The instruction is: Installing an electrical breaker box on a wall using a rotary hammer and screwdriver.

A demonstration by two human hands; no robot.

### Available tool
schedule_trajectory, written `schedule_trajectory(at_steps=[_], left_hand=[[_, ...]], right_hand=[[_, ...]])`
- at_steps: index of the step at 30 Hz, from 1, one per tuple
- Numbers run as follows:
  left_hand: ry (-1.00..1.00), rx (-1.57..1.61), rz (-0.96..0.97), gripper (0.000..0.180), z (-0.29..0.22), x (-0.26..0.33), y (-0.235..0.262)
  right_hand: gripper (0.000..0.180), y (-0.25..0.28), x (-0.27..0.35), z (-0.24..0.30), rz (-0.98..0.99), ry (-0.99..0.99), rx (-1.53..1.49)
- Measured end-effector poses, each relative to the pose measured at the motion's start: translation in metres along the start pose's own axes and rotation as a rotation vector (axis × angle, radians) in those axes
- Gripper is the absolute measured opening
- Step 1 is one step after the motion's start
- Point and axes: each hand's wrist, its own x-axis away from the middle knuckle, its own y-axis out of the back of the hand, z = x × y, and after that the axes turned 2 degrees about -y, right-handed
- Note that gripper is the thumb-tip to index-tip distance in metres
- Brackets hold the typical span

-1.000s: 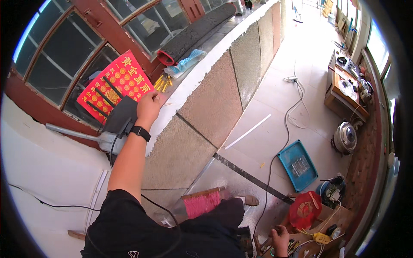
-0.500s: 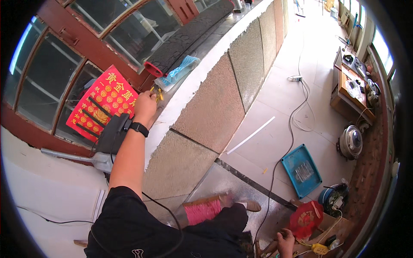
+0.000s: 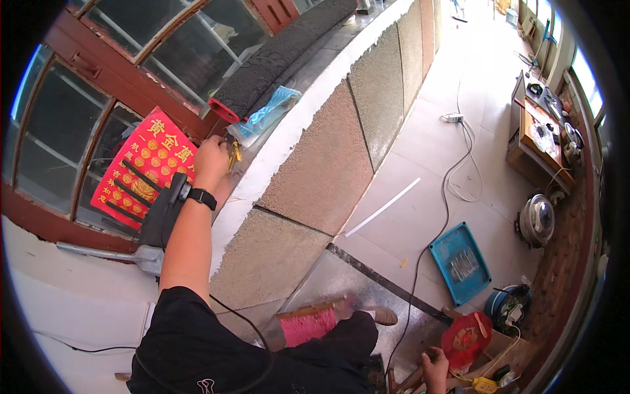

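My left hand [image 3: 210, 161] reaches up to the window ledge [image 3: 289, 141] and is curled around a small yellow-handled tool [image 3: 234, 156], whose end sticks out to the right of my fingers. A black watch [image 3: 202, 197] sits on that wrist. Just beyond the hand lie a blue plastic bag [image 3: 269, 111] and a long black roll with a red end [image 3: 275, 56]. My right hand [image 3: 434, 368] is low by my legs, closed around a wooden handle [image 3: 412, 379]; what the handle belongs to is cut off at the frame's edge.
A red poster with gold signs [image 3: 141, 167] hangs on the window. A grey metal tool [image 3: 141, 257] lies on the ledge by my elbow. On the floor are a pink brush [image 3: 308, 325], blue tray [image 3: 459, 262], white strip [image 3: 384, 207], cables [image 3: 453, 171], a red round lid [image 3: 466, 341] and a steel pot [image 3: 538, 220].
My left hand has slid along the ledge to the yellow-handled tool and closed on it. My head has turned, shifting the view. The right hand stays low.
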Motion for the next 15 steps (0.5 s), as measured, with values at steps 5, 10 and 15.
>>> schedule_trajectory(at_steps=[5, 10, 15], left_hand=[[-0.125, -0.212, 0.066, 0.028, 0.021, 0.005, -0.002], [-0.085, -0.187, 0.070, 0.029, 0.025, 0.004, -0.006], [-0.006, -0.201, 0.124, 0.028, 0.017, -0.002, -0.004]], right_hand=[[0.029, 0.000, -0.005, 0.004, 0.038, 0.046, 0.118], [0.029, 0.000, -0.009, 0.015, 0.043, 0.085, 0.125], [0.031, 0.000, -0.013, 0.019, 0.067, 0.028, 0.136]])
